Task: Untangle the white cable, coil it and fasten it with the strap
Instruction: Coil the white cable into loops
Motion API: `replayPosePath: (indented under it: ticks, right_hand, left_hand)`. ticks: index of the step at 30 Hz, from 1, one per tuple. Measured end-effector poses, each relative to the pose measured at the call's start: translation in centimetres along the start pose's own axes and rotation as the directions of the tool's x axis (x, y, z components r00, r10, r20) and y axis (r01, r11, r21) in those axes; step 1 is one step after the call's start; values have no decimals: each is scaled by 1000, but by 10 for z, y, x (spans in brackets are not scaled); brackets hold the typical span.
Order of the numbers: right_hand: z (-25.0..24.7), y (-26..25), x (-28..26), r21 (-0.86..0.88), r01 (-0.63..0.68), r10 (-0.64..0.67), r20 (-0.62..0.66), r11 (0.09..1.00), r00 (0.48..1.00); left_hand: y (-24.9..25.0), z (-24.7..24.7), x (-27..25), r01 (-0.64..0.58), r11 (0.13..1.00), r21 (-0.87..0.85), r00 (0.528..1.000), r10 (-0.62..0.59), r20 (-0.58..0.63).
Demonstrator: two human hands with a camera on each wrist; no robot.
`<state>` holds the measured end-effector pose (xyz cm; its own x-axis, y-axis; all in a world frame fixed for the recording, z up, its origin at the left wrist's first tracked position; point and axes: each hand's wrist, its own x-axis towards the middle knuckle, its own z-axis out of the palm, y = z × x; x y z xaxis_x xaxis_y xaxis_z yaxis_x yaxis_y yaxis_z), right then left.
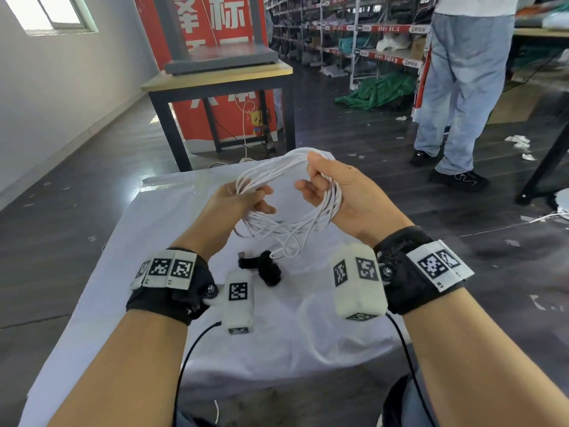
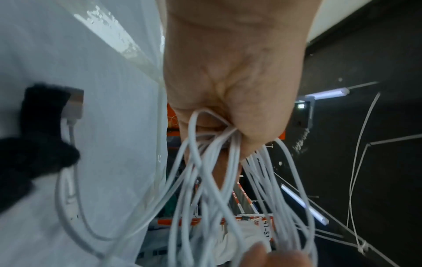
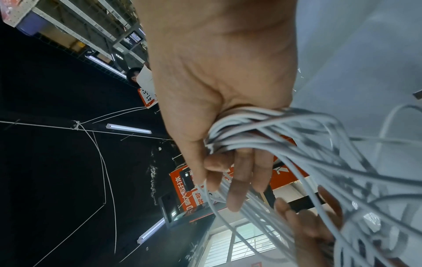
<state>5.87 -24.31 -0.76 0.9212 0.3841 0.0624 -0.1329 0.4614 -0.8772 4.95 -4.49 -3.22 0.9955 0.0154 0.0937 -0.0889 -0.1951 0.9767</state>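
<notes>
The white cable [image 1: 278, 171] hangs in several loose loops between both hands above the table. My left hand [image 1: 246, 197] grips the left side of the bundle, fingers curled round the strands [image 2: 219, 142]. My right hand [image 1: 326, 186] holds the right side, with the loops [image 3: 262, 130] running through the palm and the fingers partly extended. The bundle's lower loops sag to the cloth [image 1: 286, 241]. The black strap [image 1: 266, 268] lies on the cloth just below the loops, near the cable's plug end [image 2: 75, 103].
A white cloth [image 1: 154, 272] covers the table [image 1: 92, 334]. Beyond it stands a wooden-topped table [image 1: 215, 78] before a red banner. A person in jeans [image 1: 455, 97] stands at the right, near shelving. Scraps litter the dark floor.
</notes>
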Motion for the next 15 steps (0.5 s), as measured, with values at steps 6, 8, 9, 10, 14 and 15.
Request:
replayPosePath:
  ticks: [6, 8, 9, 10, 14, 15]
  right_hand:
    - [0, -1, 0, 122, -46, 44, 17, 991, 999]
    - [1, -2, -1, 160, -98, 90, 53, 982, 995]
    - [2, -3, -1, 169, -126, 114, 77, 978, 991]
    - [2, -4, -2, 166, -147, 132, 99, 975, 986]
    - [5, -3, -5, 71, -184, 169, 181, 980, 969]
    - [6, -2, -6, 56, -193, 179, 194, 980, 964]
  left_hand:
    - [9, 4, -4, 72, 927, -369, 997, -62, 37]
    - [8, 4, -3, 49, 961, -274, 999, -46, 16]
    - [8, 4, -2, 22, 977, -212, 999, -27, -19]
    - [7, 3, -1, -1, 988, -156, 998, -8, -61]
    - [-2, -1, 4, -26, 995, 92, 964, 49, -260]
    - [-4, -2, 4, -24, 985, 170, 950, 76, -303]
